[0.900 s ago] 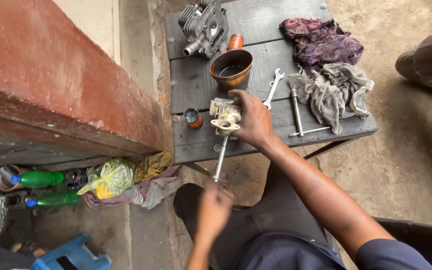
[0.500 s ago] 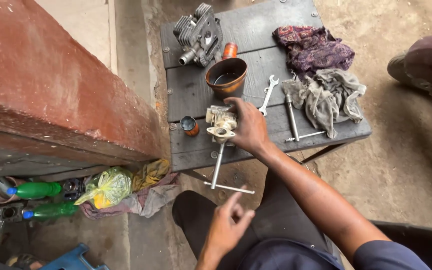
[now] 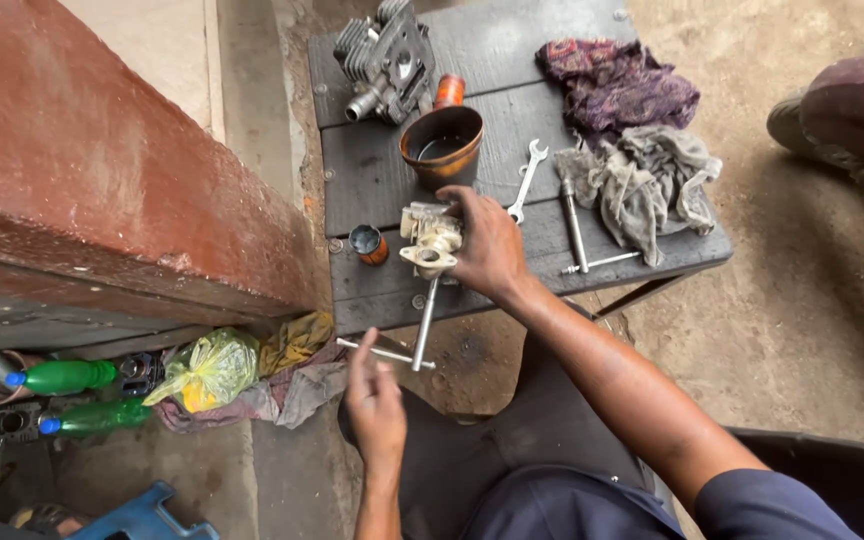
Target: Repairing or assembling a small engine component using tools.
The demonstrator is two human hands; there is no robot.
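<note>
Two things are in play under your hands: a small cream-coloured metal casting [image 3: 430,238], much like a carburettor body, and a T-handled wrench [image 3: 422,328] whose shaft runs down out of it over the near edge of the counter [image 3: 372,170]. Your right hand [image 3: 490,245] has its fingers curled against the right side of the casting, steadying it on the boards rather than lifting it. Your left hand [image 3: 374,400] hangs loosely spread just below the wrench's crossbar, and from here you cannot tell whether a fingertip touches the bar. The casting looks rigid and fairly dense for its size, with a flat flange and a round bore facing you; its grimy, probably oily skin may slip, so I would grip across the blocky body, not the thin flange ears. The wrench is stiff steel and should turn best held at both ends of the crossbar. Just beyond your right hand stands a brown bowl [image 3: 442,145]; left of it lies a small orange-capped tube [image 3: 367,243]; to the right, a spanner [image 3: 526,180] and rags [image 3: 642,180].
</note>
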